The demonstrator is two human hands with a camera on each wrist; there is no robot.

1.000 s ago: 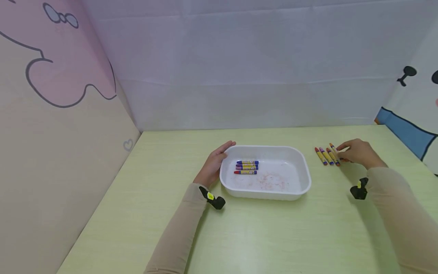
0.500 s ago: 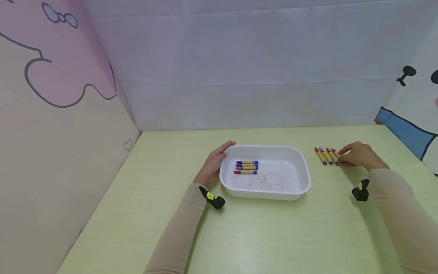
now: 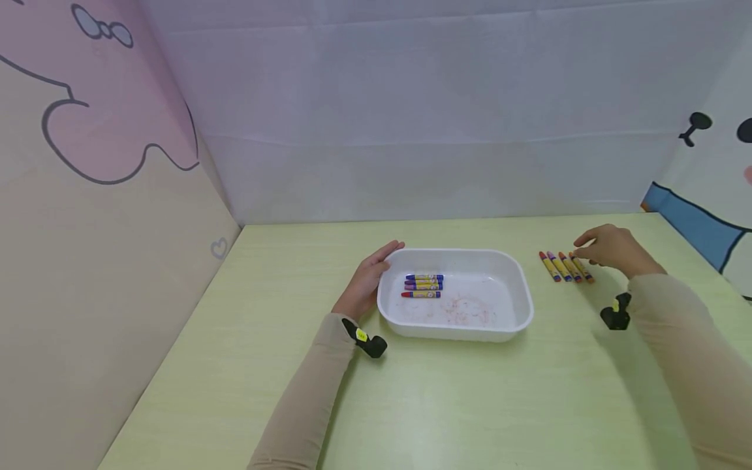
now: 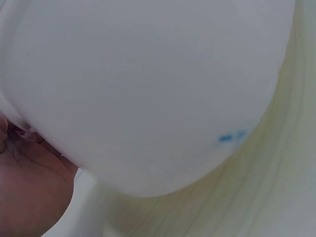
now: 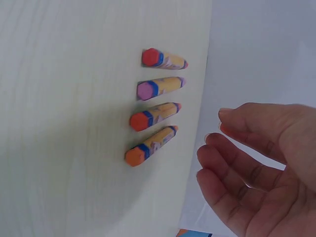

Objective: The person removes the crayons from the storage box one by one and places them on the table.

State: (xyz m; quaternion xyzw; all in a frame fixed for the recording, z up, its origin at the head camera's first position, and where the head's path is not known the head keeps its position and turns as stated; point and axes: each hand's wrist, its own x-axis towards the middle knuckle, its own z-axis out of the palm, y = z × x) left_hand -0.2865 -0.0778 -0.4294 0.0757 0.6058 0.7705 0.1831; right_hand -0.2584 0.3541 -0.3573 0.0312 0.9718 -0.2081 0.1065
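My left hand (image 3: 364, 281) grips the left end of a white plastic tray (image 3: 455, 331), thumb at the rim and fingers along the outer corner. Inside the tray lie a blue crayon (image 3: 425, 278), two purplish crayons (image 3: 423, 287) close beside it and a red crayon (image 3: 420, 295) a little apart. To the right of the tray, a slanting row of crayons rests on the table: red (image 5: 170, 60), pinkish purple (image 5: 167, 86), orange-red (image 5: 158, 115) and an orange crayon (image 5: 154, 144). Just above the orange one's tip hovers my right hand (image 3: 613, 251), holding nothing, thumb and fingers apart.
The pale yellow-green table (image 3: 470, 405) ends at a white cloth backdrop (image 3: 440, 117). Printed side panels stand at left (image 3: 117, 228) and right (image 3: 731, 170). Reddish smears mark the tray floor. Small black cameras sit on both wrists.
The right hand has laid the orange crayon down at the right end of the row and let it go. It has lifted slightly away. Left hand and tray stay put.
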